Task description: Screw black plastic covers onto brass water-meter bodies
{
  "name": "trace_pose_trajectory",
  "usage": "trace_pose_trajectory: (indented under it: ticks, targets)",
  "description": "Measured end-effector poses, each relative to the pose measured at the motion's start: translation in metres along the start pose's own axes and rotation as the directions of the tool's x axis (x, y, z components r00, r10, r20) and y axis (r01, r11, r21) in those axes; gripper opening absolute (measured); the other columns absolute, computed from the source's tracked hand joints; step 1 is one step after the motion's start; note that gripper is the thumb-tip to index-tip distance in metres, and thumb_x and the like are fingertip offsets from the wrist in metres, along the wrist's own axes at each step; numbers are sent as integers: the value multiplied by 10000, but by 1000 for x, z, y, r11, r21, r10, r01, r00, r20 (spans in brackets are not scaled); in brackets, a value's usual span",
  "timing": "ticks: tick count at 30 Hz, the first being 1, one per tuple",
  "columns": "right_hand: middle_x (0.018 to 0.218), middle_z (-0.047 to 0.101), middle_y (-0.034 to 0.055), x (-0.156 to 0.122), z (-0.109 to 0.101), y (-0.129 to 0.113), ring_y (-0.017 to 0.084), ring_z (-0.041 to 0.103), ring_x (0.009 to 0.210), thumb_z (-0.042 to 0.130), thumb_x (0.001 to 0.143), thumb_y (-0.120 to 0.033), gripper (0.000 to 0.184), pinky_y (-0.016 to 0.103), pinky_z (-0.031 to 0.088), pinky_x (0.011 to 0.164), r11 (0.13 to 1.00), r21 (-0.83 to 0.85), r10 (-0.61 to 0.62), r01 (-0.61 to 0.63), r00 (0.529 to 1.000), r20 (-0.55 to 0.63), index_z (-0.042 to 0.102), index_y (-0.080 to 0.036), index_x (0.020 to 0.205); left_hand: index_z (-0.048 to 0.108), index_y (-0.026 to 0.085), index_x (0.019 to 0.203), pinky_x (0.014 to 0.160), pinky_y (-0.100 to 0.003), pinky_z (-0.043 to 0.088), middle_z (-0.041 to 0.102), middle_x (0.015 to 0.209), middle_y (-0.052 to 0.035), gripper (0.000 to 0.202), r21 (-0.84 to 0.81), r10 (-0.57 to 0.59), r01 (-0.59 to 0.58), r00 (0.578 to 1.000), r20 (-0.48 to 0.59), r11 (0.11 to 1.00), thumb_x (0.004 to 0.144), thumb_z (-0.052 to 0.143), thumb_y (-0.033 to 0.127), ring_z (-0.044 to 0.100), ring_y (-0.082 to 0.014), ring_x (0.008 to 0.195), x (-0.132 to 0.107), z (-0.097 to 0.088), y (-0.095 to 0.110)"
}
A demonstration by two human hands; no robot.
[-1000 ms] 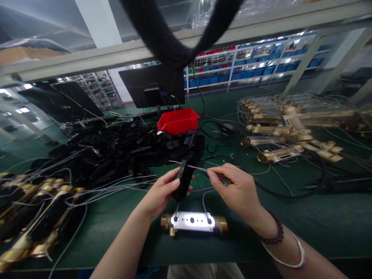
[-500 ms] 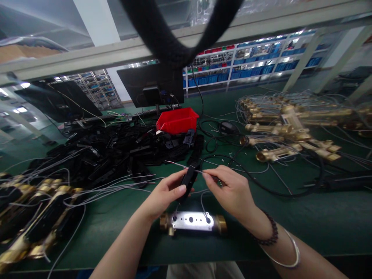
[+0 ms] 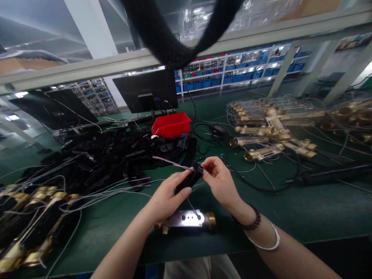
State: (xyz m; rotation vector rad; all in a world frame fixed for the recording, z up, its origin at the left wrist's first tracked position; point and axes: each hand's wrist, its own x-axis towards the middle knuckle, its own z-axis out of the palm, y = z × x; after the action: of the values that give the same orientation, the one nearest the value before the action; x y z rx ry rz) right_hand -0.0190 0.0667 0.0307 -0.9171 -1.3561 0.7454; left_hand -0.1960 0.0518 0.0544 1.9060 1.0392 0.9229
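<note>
My left hand (image 3: 170, 193) is closed round a black plastic housing (image 3: 187, 183), tilted above the bench. Fingertips of my right hand (image 3: 218, 179) pinch at the housing's far right end, where a grey cable (image 3: 183, 167) with a reddish stretch and loose wire ends passes through and points left. Whether those fingers grip the cable or the housing's edge is hidden. Below both hands lies a brass pipe body (image 3: 211, 220) with a silver plate (image 3: 186, 218) on top; a thin grey cable rises from the plate's right hole toward the housing.
Black plastic parts (image 3: 110, 151) are heaped at the back left, beside a red bin (image 3: 171, 124). Brass bodies with cables (image 3: 37, 217) lie at the left; more brass bodies (image 3: 273, 124) are stacked at the right. A mouse (image 3: 220, 130) and monitor (image 3: 147, 91) stand behind.
My right hand has moved in to the housing's end, and the cable now sticks out further to the left. The housing is tilted more sideways. The whole view has shifted slightly.
</note>
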Motion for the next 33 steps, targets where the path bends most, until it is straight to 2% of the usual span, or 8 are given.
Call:
trace_pose_trajectory:
  ticks: [4,7,9,11,14,19,27,33]
  targets:
    - [1038,615,81,4,-8,-8,197,577,973,547,830,-319,236,380,478,876,975,-100,-195,200,979,58,613,-200,1023,640,289,1173,992,-394,361,639,1156,-59,401,101,37,-31,998,-59,994,775,638,247,539,-277,1076,5,-5,23]
    - [964,672,72,9,-10,-11,205,604,948,605,805,-341,181,382,480,873,969,-93,-209,229,961,182,699,-204,877,686,292,1097,927,-395,391,679,1030,-62,379,216,72,-62,996,-42,975,724,669,231,555,-277,958,6,-4,37]
    - [830,695,56,18,-18,-10,185,628,836,619,800,-362,191,355,504,805,986,-20,-161,164,982,99,711,-203,749,682,291,1107,874,-390,410,692,957,-65,419,307,68,-53,997,-39,950,694,687,222,555,-276,898,4,-4,43]
    - [765,693,41,30,-32,-7,157,621,725,645,772,-410,230,311,516,701,989,117,-80,95,989,-125,704,-202,694,674,292,1123,829,-377,419,695,928,-61,466,354,41,-21,998,-48,935,666,703,205,556,-271,866,-1,-8,46]
    - [740,680,17,41,-56,-3,88,538,553,681,725,-470,278,223,465,522,952,292,45,93,901,-432,689,-196,683,704,288,1061,771,-352,430,708,898,-41,403,324,-23,31,999,-29,946,671,689,186,570,-237,783,-9,-17,48]
    - [714,673,21,19,-54,-7,77,518,524,727,666,-482,297,194,437,457,930,361,161,-62,954,-252,700,-187,694,751,243,865,852,-374,436,716,858,-51,182,214,-25,45,995,-96,976,771,598,216,608,-245,863,-9,-20,46]
    - [661,664,2,7,-20,-54,65,558,496,743,653,-486,306,167,487,444,859,512,139,-12,968,-210,698,-188,706,556,177,1258,1066,-485,279,521,1317,-152,686,170,34,-23,998,-61,985,644,769,394,415,-366,1240,-4,48,48]
    - [680,664,-40,2,-14,-97,44,585,533,728,697,-470,269,121,514,480,749,660,37,58,991,-129,690,-206,726,330,121,1394,1056,-456,331,361,1416,-187,812,336,3,54,986,-166,940,676,699,199,346,-315,1305,5,87,42]
